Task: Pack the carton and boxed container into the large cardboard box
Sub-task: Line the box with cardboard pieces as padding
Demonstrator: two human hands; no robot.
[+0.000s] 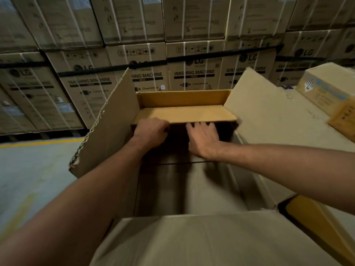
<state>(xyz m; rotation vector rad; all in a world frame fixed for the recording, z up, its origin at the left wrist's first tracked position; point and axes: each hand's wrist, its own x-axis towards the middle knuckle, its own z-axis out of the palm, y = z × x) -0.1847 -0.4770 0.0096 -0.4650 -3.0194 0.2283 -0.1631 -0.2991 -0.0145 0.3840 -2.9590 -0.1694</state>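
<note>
Cardboard filled most of the head view: a large brown corrugated cardboard box [107,131] stood open in the centre. Its left flap stood up with a ragged, torn edge. Its right flap [269,116] leaned outward, its near flap [201,240] lay toward the person, and its far flap [184,114], yellower on the inner face, was folded level over the far end of the opening.

Both bare forearms reached into the box. The left hand [151,131] sat just under the near edge of the far flap. Its knuckles were up and its fingers curled down into the shadow. Whether it gripped anything there could not be told. The right hand [203,139] lay beside it but apart from it, palm down. Its fingers were straight and slightly spread, and their tips passed under the same flap and held nothing visible. The inside of the box beneath the hands was too dark and blurred to show any contents.

A pale cardboard carton printed in blue [326,87] stood outside the large box, at the outer edge of the right flap. A smaller yellow-brown box with dark print [343,118] sat right against its near side.

Stacked brown washing-machine boxes with white straps [194,73] formed a wall behind. A grey floor [28,169] with a yellow painted line [42,143] lay to the left.
</note>
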